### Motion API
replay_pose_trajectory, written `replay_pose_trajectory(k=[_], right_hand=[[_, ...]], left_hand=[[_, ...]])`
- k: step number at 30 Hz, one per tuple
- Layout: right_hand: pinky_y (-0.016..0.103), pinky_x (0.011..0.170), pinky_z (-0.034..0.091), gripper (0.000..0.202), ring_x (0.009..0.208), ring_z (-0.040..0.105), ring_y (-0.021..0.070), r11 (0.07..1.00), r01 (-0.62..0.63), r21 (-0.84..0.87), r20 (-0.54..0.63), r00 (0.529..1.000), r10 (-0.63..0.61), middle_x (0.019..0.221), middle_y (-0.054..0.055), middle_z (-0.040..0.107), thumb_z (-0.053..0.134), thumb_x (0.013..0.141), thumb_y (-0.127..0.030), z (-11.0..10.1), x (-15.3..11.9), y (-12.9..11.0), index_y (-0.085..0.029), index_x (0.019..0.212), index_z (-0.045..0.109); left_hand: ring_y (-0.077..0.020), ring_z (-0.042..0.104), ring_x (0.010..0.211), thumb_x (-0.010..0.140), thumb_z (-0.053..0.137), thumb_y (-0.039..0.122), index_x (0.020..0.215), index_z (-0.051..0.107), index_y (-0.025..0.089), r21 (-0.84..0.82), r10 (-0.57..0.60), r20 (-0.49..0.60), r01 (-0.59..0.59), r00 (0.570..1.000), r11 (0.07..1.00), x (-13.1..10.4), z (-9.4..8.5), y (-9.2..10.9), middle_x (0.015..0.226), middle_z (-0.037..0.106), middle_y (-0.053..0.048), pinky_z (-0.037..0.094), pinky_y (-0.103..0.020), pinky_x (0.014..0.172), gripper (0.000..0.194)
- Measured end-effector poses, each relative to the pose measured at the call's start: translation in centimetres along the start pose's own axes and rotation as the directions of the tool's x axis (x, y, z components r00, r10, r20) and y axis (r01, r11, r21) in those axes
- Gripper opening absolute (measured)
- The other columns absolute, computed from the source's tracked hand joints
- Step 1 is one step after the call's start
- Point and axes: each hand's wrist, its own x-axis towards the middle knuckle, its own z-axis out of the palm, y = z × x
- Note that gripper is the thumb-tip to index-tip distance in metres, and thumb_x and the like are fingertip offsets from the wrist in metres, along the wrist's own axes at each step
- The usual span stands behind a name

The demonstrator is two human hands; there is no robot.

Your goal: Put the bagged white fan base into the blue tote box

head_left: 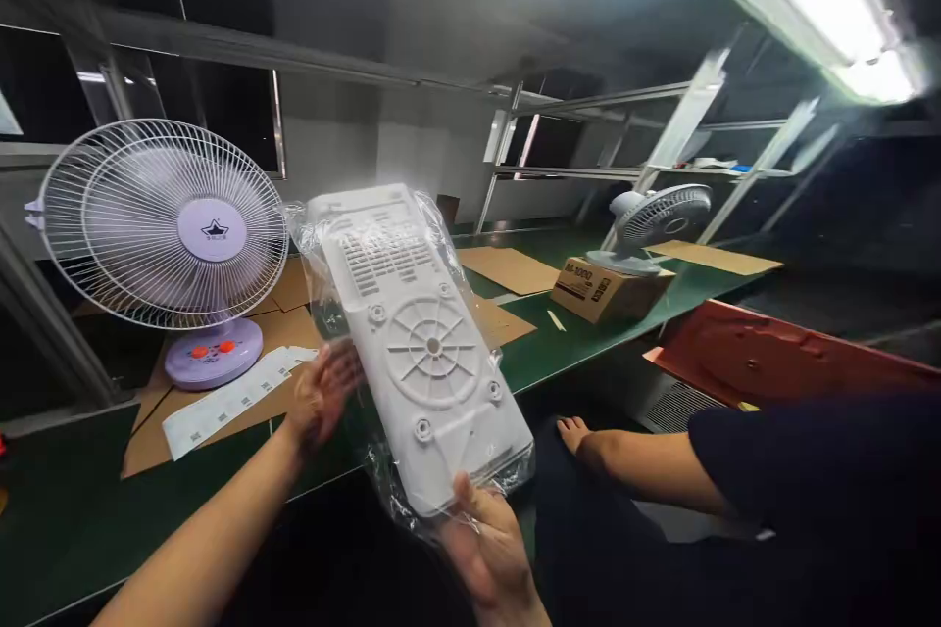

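White plastic housing in clear bag, held up by hand

Obs.: we have the housing in front of the green workbench, in the air approx. mid-view, long axis tilted, upper end to the L. Visible face: vent slots nr the top, spoked round moulding below, four small round bosses abt it. Bag loose and crinkled, sticking out past the edges.

R hand: closed on the lower end of the housing thru the bag, thumb on the visible face, other fingers mostly hidden underneath.

L hand: at the housing's L edge, against or just beside the bag; fingers extended, motion-blurred. We can't tell if they grip.

Bench, L: lilac desk fan upright on cardboard, two orange knobs on its base; printed paper strip lies just beside the base.

Bench, R: grey fan on a carton mkd "M-1000" (first char. partly unclear). Small pale strip lies nr the carton.

Far R: co-worker's hand rests on dark cloth, fingers slightly spread; dark sleeve above the elbow. Red panel behind that arm, tilted.
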Motion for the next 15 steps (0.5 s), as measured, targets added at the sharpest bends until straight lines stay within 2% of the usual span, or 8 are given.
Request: replay_pose_trajectory(k=[2,5,9,12,15], right_hand=[[0.068,0.117,0.05,0.064,0.136,0.064,0.045,0.998,-0.026,-0.065,-0.027,0.999,0.024,0.126,0.019,0.077,0.101,0.071,-0.044,0.2,-0.8,0.1,-0.024,0.128,0.08],[0.07,0.104,0.06,0.062,0.123,0.07,0.0499,0.984,-0.08,-0.16,-0.051,0.996,0.072,0.118,0.022,0.078,0.1,0.068,-0.055,-0.2,-1.7,0.3,-0.024,0.119,0.084],[0.069,0.096,0.063,0.069,0.116,0.073,0.0506,0.96,-0.171,-0.222,-0.045,0.985,0.166,0.116,0.023,0.077,0.097,0.068,-0.062,-1.2,-2.7,1.5,-0.022,0.124,0.084],[0.067,0.092,0.065,0.067,0.113,0.075,0.0498,0.942,-0.168,-0.289,-0.099,0.984,0.145,0.106,0.017,0.079,0.093,0.065,-0.069,-1.7,-3.0,3.1,-0.034,0.121,0.085],[0.065,0.093,0.066,0.055,0.112,0.075,0.0496,0.909,-0.172,-0.381,-0.113,0.984,0.139,0.095,0.014,0.079,0.091,0.064,-0.073,-2.2,-2.9,4.2,-0.042,0.109,0.087]], left_hand=[[-0.0398,0.064,0.138,0.085,0.084,0.065,0.127,0.075,0.015,-0.072,-0.062,0.128,0.072,0.99,0.995,-1.9,2.3,-0.1,0.137,0.074,-0.018,0.051,-0.054,0.119,0.066],[-0.0412,0.064,0.137,0.089,0.084,0.049,0.126,0.077,0.013,-0.105,-0.102,0.227,0.128,0.968,0.986,-4.9,4.0,-1.1,0.135,0.074,-0.019,0.049,-0.054,0.12,0.052],[-0.0426,0.069,0.129,0.085,0.089,0.044,0.121,0.079,0.011,-0.118,-0.083,0.221,0.112,0.972,0.987,-7.8,4.4,-2.4,0.124,0.078,-0.02,0.05,-0.055,0.118,0.05],[-0.0414,0.071,0.125,0.08,0.093,0.041,0.122,0.08,0.012,-0.11,-0.054,0.209,0.078,0.976,0.991,-9.2,4.5,-2.6,0.12,0.079,-0.019,0.052,-0.053,0.116,0.053],[-0.0397,0.072,0.124,0.076,0.095,0.035,0.126,0.079,0.012,-0.1,-0.015,0.18,0.034,0.983,0.994,-10.4,4.4,-2.3,0.122,0.078,-0.019,0.052,-0.052,0.116,0.057]])
